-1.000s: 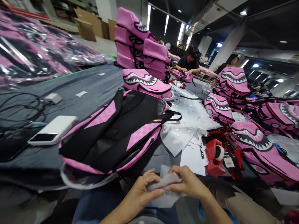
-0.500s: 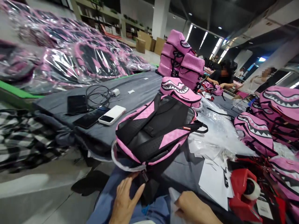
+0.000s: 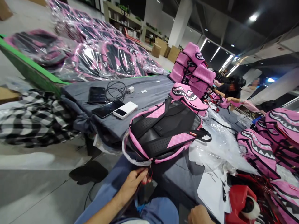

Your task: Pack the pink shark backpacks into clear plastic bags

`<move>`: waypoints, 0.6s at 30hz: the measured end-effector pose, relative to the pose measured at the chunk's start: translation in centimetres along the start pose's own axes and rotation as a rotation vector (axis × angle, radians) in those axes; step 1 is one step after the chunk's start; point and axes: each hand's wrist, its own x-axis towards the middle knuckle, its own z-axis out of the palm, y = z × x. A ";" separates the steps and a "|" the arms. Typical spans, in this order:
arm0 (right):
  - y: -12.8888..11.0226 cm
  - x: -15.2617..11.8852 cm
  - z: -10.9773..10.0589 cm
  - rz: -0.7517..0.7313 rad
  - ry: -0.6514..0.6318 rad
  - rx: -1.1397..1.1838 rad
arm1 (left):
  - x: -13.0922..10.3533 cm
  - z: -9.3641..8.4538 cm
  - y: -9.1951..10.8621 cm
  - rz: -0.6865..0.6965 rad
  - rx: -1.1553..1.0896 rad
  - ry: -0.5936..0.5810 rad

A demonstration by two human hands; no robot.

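Note:
A pink and black backpack (image 3: 161, 129) lies on the table with its straps up, its near end by my lap. A clear plastic bag edge (image 3: 133, 158) is gathered round that near end. Just below it, my left hand (image 3: 135, 182) is closed, thumb and fingers pinching a small red piece (image 3: 147, 178) that looks like a tag. My right hand (image 3: 199, 214) is at the bottom edge, curled and partly cut off, near the white papers (image 3: 213, 191); what its fingers hold, if anything, is hidden.
A red tape dispenser (image 3: 240, 202) sits at the right, beside pink shark-mouth bags (image 3: 257, 149). Clear plastic bags (image 3: 217, 146) lie right of the backpack. A white power bank (image 3: 126, 109), phones and a cable (image 3: 116, 90) rest at the left. Wrapped backpacks (image 3: 91, 59) are piled behind.
The view has shifted, so the scene sits lower and farther right. My left hand has gone from spread fingers to a pinch on the red piece. My right hand has moved lower, away from clear plastic.

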 end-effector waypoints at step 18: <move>-12.2 11.8 -11.6 -0.019 0.450 1.132 | -3.6 3.1 -4.4 0.862 1.149 0.131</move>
